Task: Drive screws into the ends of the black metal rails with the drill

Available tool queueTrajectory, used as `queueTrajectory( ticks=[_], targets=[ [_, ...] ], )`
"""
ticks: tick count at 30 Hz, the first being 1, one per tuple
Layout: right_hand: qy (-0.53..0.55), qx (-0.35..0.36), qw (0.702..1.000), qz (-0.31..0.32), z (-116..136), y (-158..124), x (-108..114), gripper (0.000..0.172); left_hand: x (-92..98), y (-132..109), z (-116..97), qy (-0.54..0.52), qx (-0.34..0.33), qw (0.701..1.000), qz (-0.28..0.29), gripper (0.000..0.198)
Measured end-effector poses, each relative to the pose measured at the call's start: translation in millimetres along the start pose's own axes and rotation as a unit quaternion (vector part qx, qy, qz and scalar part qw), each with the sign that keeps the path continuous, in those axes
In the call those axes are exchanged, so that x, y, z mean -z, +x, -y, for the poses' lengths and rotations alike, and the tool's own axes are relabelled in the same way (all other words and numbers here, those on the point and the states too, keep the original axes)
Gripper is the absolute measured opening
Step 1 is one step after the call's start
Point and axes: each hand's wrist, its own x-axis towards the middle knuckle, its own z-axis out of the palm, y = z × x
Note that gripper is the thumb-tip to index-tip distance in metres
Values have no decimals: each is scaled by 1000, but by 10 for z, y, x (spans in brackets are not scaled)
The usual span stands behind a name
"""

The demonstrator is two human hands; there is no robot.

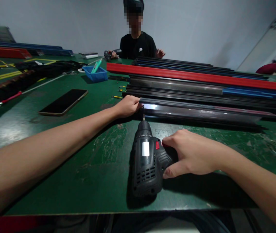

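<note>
My right hand (189, 153) is wrapped round the grip of a black cordless drill (146, 161), which lies on its side low over the green table. The drill's bit points away from me and its tip meets the near left end of a dark metal profile (191, 113). A bright patch of light shines on the profile beside the bit. At that same end, my left hand (128, 106) is closed on the profile, its fingertips partly hidden. Just behind the left hand, thin yellow-and-black pieces (117, 97) stick out near the ends of other profiles.
A black phone (63, 102) lies left of my forearm. Behind it stands a blue basket (95, 74) with a teal item inside. A red profile (189, 75) and several dark ones fill the right side. Across the table (96, 181) a person (138, 43) holds a dark tool.
</note>
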Motion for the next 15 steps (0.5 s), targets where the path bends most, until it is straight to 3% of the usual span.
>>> queueTrajectory(
  ticks=[15],
  targets=[
    [10, 0, 1000, 8, 8, -4, 23, 50, 2, 2, -5, -5, -3, 1000, -5, 35]
  ],
)
